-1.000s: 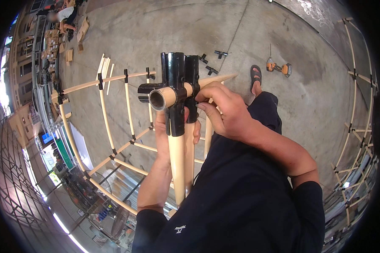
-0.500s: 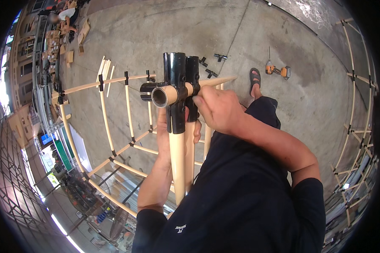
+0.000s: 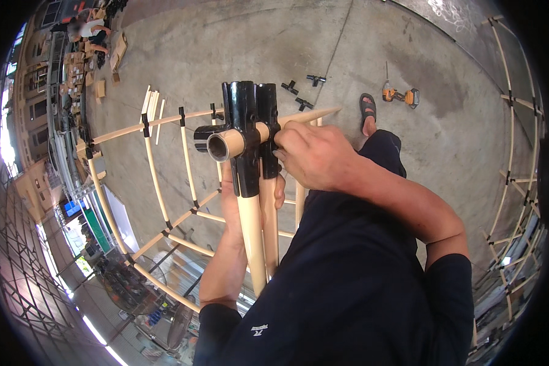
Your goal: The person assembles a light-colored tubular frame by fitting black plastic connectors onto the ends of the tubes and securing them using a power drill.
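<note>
Close in front of me, a black metal pipe joint (image 3: 243,116) clamps round a cream horizontal pipe (image 3: 235,141), whose open end faces me. A second black joint (image 3: 267,119) sits just right of it on the same pipe. Two cream upright pipes (image 3: 252,235) run down from the joints toward my body. Behind these uprights my left hand (image 3: 229,198) is closed, its fingertips showing at their right side. My right hand (image 3: 317,152) has its fingers pinched together against the right-hand joint. Whatever is between those fingers is hidden.
A cream pipe frame (image 3: 186,158) with black joints stands at left, another frame (image 3: 509,177) at far right. Several loose joints (image 3: 304,104) and an orange cordless drill (image 3: 401,96) lie on the concrete floor. Loose pipes (image 3: 154,107) lie beyond the left frame; a person (image 3: 94,29) is far left.
The joints and pipes have shifted slightly left in view, and the uprights lean a bit more. My right fingers have changed position slightly at the right-hand joint; my left hand keeps its grip.
</note>
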`<action>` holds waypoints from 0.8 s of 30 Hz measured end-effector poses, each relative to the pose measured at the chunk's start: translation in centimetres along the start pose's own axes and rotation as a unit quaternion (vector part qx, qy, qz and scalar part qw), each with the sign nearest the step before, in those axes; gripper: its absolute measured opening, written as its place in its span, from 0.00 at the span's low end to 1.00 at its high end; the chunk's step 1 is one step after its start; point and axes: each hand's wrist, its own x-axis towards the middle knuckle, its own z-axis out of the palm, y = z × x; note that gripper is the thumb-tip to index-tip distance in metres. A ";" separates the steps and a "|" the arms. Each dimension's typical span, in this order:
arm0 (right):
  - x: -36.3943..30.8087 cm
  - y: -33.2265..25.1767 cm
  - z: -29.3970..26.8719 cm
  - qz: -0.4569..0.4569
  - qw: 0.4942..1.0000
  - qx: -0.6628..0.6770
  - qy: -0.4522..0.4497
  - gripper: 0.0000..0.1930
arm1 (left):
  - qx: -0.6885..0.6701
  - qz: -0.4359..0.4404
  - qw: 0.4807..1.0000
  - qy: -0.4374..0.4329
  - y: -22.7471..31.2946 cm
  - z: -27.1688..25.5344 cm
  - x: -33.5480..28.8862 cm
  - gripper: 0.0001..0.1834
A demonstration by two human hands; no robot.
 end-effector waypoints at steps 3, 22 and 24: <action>-0.1 -0.1 1.0 0.031 0.999 0.016 0.000 0.09 | -0.002 -0.004 1.000 -0.015 0.2 -0.2 0.1 0.33; -6.7 11.9 -4.5 0.462 0.799 0.349 -0.164 0.17 | 0.109 -0.043 0.992 -0.035 3.7 2.2 -2.2 0.42; -10.5 19.9 -4.8 0.481 0.829 0.235 -0.164 0.20 | 0.119 -0.046 0.992 -0.018 4.1 2.2 -1.6 0.42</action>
